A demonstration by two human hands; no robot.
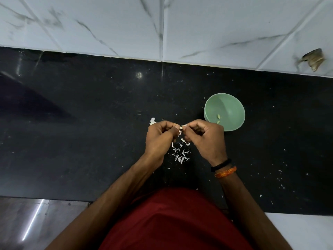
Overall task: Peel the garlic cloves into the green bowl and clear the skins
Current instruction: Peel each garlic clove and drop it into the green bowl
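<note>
My left hand [159, 139] and my right hand [205, 139] meet above the black counter, fingers curled, both pinching a small garlic clove [182, 127] with white skin hanging from it. Below the hands lies a scatter of white garlic skins [181, 154]. The green bowl [232, 103] stands just right of and behind my right hand; two peeled cloves [218, 119] lie inside it. Another white piece of garlic [152, 121] shows just behind my left hand, partly hidden.
The black counter [90, 123] runs from a marble-tiled wall [162, 24] at the back to its front edge near my red shirt. Small white skin flecks [281, 181] dot the counter at the right. A chipped hole [314, 59] marks the wall tile at far right.
</note>
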